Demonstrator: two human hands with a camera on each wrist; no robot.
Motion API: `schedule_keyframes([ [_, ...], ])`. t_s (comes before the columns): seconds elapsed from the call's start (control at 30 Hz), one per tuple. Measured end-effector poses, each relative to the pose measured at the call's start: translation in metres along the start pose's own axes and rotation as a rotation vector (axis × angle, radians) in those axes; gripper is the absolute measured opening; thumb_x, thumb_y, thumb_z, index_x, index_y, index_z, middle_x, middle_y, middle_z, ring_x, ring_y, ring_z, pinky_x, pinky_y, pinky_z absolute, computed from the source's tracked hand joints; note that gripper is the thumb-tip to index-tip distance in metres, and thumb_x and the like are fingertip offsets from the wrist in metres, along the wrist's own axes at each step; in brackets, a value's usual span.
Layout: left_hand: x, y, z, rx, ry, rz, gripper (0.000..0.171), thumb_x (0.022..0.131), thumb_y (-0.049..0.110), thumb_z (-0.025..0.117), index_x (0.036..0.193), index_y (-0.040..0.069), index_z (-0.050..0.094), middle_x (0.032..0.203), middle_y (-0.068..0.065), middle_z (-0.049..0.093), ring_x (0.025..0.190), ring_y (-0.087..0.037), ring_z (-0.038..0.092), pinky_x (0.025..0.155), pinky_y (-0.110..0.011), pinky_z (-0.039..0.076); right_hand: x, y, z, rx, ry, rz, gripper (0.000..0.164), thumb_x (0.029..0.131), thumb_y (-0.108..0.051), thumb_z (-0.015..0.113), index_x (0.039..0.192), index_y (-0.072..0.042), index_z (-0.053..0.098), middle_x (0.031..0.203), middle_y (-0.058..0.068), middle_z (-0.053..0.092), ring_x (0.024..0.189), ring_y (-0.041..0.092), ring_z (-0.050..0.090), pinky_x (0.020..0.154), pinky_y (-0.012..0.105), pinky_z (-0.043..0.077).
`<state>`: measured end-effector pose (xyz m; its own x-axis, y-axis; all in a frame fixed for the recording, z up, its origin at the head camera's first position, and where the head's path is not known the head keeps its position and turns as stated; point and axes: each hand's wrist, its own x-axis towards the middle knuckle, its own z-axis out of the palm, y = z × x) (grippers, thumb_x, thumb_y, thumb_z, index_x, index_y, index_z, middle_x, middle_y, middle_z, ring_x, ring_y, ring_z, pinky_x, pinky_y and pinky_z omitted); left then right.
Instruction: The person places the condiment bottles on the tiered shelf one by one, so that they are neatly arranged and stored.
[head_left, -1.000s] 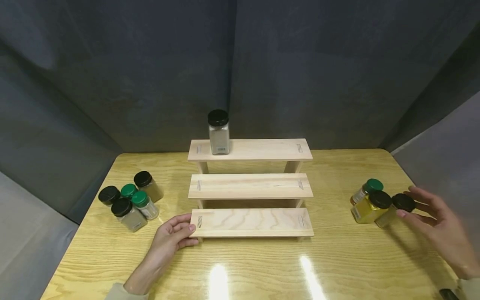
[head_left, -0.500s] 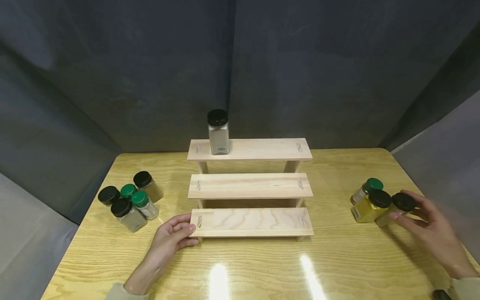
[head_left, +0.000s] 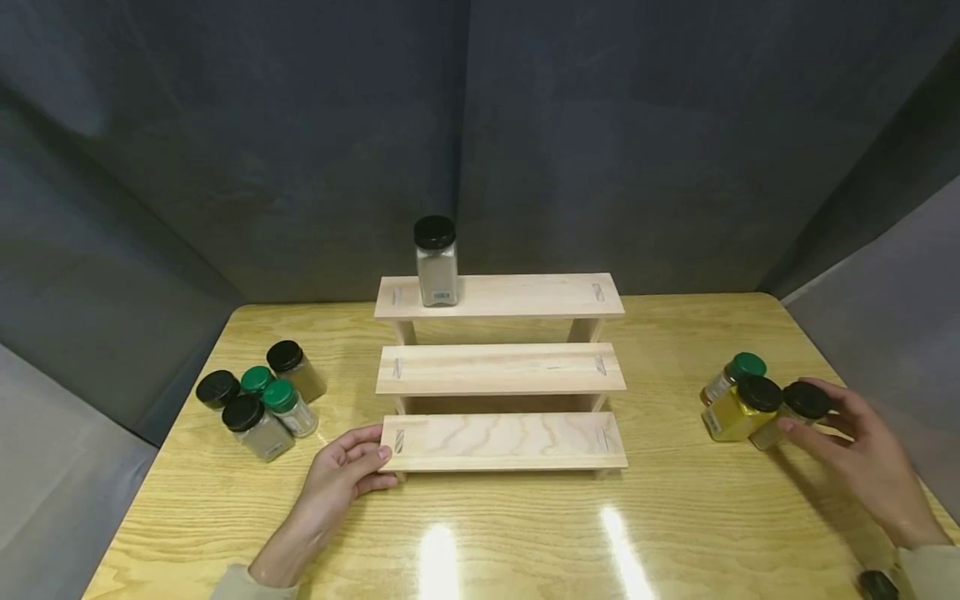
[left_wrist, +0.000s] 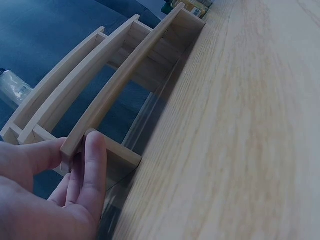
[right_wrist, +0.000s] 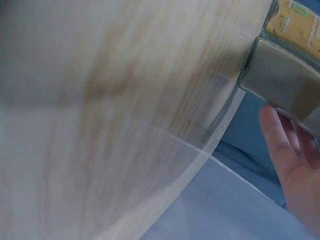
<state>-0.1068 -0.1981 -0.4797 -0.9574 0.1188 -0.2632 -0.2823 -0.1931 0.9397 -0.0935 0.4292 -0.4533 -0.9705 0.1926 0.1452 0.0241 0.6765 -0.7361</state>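
My left hand pinches the left end of the lowest board of a three-tier wooden shelf. In the left wrist view, the thumb lies on the board and fingers curl beneath it. Over on the right, my right hand holds a black-lidded spice jar between thumb and fingers; the jar stands on the table, its grey-brown contents showing in the right wrist view. Beside it are a yellow spice jar with a black lid and a green-lidded spice jar.
On the top tier, at its left, stands a black-lidded spice jar. Several more jars cluster on the left of the wooden table, among them a green-lidded jar and a black-lidded jar. Dark curtains enclose the back and sides.
My right hand has moved slightly left and closed its thumb and fingers around the black-lidded jar. The left hand keeps its hold on the shelf.
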Motion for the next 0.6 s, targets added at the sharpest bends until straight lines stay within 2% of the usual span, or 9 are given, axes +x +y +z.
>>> schedule_keyframes([
  [0.13, 0.0001, 0.0006, -0.0001, -0.004, -0.001, -0.006, 0.051, 0.108, -0.006, 0.063, 0.153, -0.016, 0.042, 0.107, -0.012, 0.071, 0.086, -0.021, 0.076, 0.085, -0.034, 0.068, -0.0001, 0.0004, 0.0001, -0.002, 0.008, 0.018, 0.075, 0.104, -0.030, 0.080, 0.166, -0.013, 0.042, 0.134, -0.011, 0.048, 0.108, -0.010, 0.045, 0.073, 0.003, 0.043],
  [0.4, -0.0001, 0.0008, 0.0006, -0.013, 0.002, -0.005, 0.050, 0.108, -0.007, 0.062, 0.153, -0.017, 0.042, 0.106, -0.012, 0.071, 0.086, -0.022, 0.076, 0.085, -0.035, 0.069, -0.0043, -0.0033, -0.0004, 0.005, 0.034, 0.021, 0.066, 0.102, -0.026, 0.082, 0.160, -0.017, 0.050, 0.129, -0.021, 0.047, 0.106, -0.009, 0.048, 0.075, 0.000, 0.045],
  [0.6, 0.0003, 0.0004, 0.0006, -0.010, 0.006, -0.002, 0.050, 0.107, -0.008, 0.062, 0.152, -0.017, 0.043, 0.106, -0.012, 0.071, 0.085, -0.022, 0.076, 0.085, -0.035, 0.069, -0.0041, -0.0059, 0.0000, -0.014, 0.049, 0.015, 0.069, 0.103, -0.025, 0.082, 0.161, -0.010, 0.048, 0.129, -0.019, 0.047, 0.104, -0.013, 0.047, 0.074, 0.000, 0.045],
])
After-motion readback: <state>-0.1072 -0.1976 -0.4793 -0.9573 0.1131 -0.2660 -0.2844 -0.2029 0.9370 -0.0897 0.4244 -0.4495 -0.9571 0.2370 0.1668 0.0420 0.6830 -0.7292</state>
